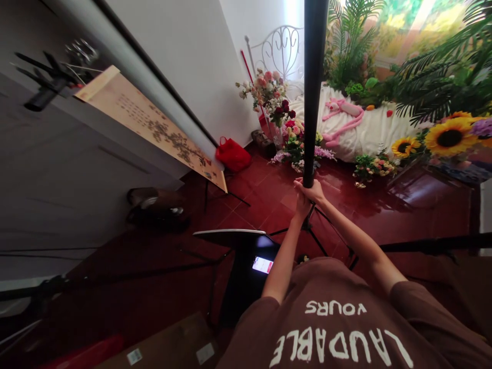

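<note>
A thick black pole (313,92) rises from the hands to the top edge of the head view. Below them, the black legs of a stand (317,240) spread over the floor. My right hand (314,191) is closed around the lower end of the pole. Just beneath and to the left, my left hand (303,204) also grips it, its fingers partly hidden by the right hand. A lit phone (263,264) lies on a dark surface left of my left forearm.
A hanging picture scroll (154,128) slants at the left, with a red bag (232,155) by the wall. Flowers (295,136) and sunflowers (449,137) edge a white-draped bed (378,130) holding a pink plush toy (346,114). A cardboard box (165,346) sits low at the left.
</note>
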The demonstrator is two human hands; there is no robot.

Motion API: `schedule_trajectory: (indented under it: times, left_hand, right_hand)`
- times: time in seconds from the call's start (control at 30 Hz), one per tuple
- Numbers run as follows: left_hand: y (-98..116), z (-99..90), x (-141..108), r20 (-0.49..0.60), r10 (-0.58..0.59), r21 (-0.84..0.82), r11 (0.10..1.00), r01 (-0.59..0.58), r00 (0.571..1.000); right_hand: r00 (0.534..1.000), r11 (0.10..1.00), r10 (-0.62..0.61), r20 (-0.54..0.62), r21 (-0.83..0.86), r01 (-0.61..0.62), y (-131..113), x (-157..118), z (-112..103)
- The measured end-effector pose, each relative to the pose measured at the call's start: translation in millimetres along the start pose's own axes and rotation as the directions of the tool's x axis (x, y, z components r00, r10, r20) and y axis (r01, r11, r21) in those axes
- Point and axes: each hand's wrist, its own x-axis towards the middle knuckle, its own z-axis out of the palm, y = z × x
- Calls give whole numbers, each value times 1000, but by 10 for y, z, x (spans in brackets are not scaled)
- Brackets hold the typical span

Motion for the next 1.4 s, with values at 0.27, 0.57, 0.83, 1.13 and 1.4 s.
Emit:
schedule_trajectory:
  times: [0.27, 0.57, 0.83, 1.13, 1.4]
  left_hand:
    - [346, -62, -69, -96, 145, 100, 986, -136, 985]
    - [639, 95, 320, -183, 47, 56, 998, -38, 982]
    - [625, 170, 340, -254, 50, 1, 999, -51, 966]
    - [762, 190, 292, -293, 15, -4, 1000, -17, 956]
    - [703, 183, 304, -289, 5, 19, 1000, 0, 957]
  right_hand:
    - [993, 982, -118, -16, 146, 119, -520, 36, -128]
    - [980, 967, -197, -20, 161, 198, -1146, 92, -253]
    - [908, 906, -414, 60, -70, 418, -878, -41, -576]
    - [883, 858, -464, -67, -284, 429, 265, -1044, -442]
    - [978, 903, 147, -149, 423, -72, 412, -934, -204]
